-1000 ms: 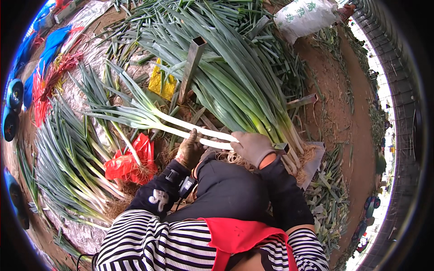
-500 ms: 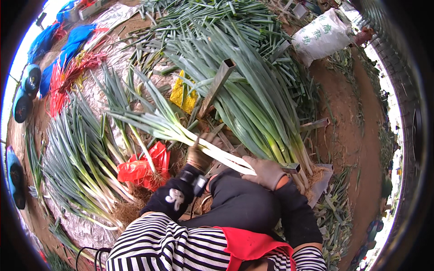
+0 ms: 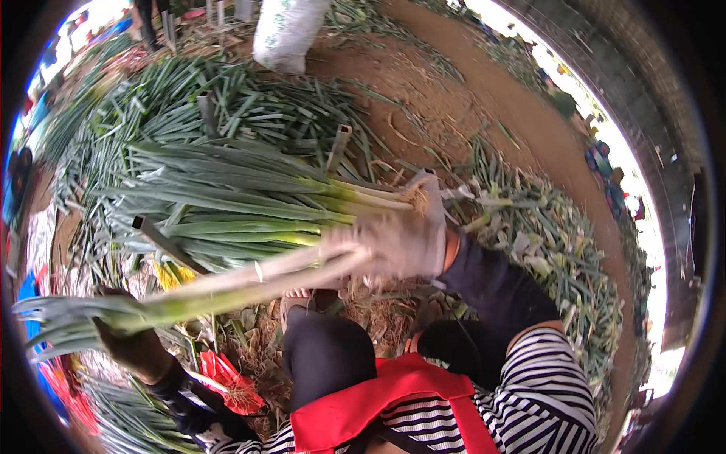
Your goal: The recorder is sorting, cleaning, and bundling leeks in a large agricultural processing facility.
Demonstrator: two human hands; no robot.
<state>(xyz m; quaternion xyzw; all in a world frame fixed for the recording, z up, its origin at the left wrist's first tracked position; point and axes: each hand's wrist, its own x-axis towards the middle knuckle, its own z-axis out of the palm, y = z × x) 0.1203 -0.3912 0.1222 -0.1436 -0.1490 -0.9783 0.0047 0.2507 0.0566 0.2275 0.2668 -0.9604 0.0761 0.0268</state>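
A few long green onions (image 3: 249,289), white at one end and green-leaved at the other, stretch across in front of me. My left hand (image 3: 130,344), in a dark glove, is closed round their leafy part at the left. At their white ends is my right hand (image 3: 401,246), in a pale glove; motion smears its fingers, but the stems run into its grip. Just beyond lies a big pile of green onions (image 3: 249,193), leaves to the left and roots to the right, between metal posts. My right hand partly covers the pile's near stems.
Metal posts (image 3: 168,244) stick up around the pile. Cut green leaves (image 3: 227,98) are heaped behind it, and trimmings (image 3: 537,250) litter the ground at right. A white sack (image 3: 290,34) stands at the back. Red plastic (image 3: 227,382) and more green onions (image 3: 125,416) lie at lower left.
My view has swung to the right. The held green onions now lie nearly level, their leaves toward the far left. My left hand has moved along to the leaves, away from my right.
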